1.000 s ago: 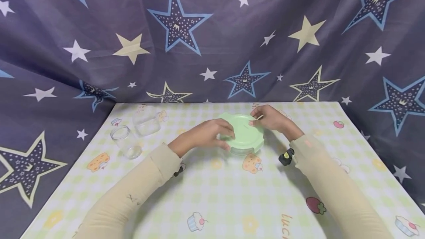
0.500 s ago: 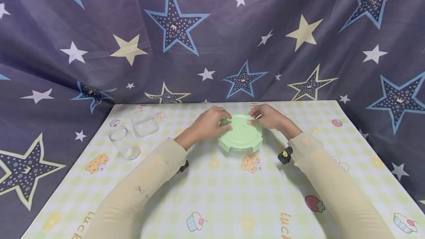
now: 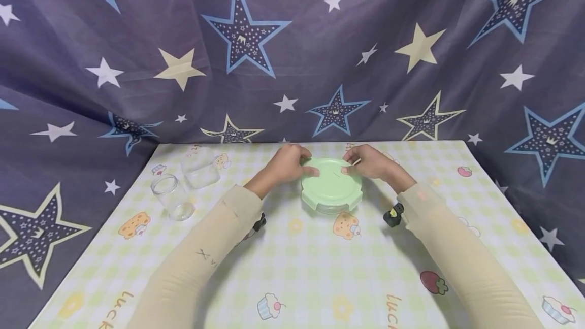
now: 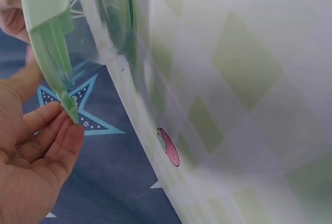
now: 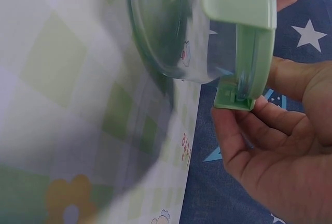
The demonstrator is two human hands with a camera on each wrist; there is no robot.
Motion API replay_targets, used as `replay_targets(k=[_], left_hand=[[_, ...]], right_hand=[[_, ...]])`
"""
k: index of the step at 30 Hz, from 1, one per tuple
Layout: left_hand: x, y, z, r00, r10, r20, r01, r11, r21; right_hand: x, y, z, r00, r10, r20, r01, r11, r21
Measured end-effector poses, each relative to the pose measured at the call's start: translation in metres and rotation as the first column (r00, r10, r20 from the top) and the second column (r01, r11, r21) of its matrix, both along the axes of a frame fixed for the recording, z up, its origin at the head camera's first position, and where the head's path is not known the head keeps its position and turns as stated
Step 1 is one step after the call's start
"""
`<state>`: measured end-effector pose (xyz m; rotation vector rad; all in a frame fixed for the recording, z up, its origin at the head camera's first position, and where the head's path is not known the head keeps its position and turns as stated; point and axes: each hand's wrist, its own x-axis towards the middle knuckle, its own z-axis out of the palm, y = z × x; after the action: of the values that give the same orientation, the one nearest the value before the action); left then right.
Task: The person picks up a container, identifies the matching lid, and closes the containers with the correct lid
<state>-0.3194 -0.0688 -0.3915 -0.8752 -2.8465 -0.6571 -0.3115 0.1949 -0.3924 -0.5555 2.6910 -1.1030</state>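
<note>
- Standing leftmost: clear jar (image 3: pixel 172 197), clear container (image 3: pixel 200 172) beside it
- Left hand (image 3: pixel 289 163) pinching the far-left edge of the green lid (image 3: pixel 332 187)
- Lid on a clear bowl (image 3: pixel 331 209), between both hands
- Right hand (image 3: pixel 371 161) pinching its far-right edge

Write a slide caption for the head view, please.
Left hand and right hand hold the green lid of a clear bowl, clear containers at left, checked tablecloth beneath.

Place: draped-off corner, kinda homey, but home or studio I honestly can't tell
Backside: dark star-print fabric (image 3: pixel 301 50) hung in folds, sides too
Up front: pastel checked tablecloth (image 3: pixel 311 263) with cupcakes and strawberries printed on (super cute btw)
</note>
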Motion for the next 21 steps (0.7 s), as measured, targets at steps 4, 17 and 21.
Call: replay_targets(k=[4,17,21], left_hand=[[-0.0001,-0.0012,-0.0006,1.0,-0.007,0.023,0.007,1.0,-0.013],[-0.0062,-0.0041,-0.0075,0.977,-0.027,0.213,0.007,0.996,0.093],[-0.0089,-0.0046,-0.0097,0.969,-0.02,0.245,-0.007,0.994,0.11]], right_hand=[[0.0007,-0.001,0.0013,1.0,-0.003,-0.004,0.003,1.0,0.004],[0.0019,-0.0012,0.0013,1.0,-0.007,0.003,0.007,1.0,-0.005],[0.0026,-0.0017,0.0004,1.0,-0.016,0.003,0.016,1.0,-0.014]])
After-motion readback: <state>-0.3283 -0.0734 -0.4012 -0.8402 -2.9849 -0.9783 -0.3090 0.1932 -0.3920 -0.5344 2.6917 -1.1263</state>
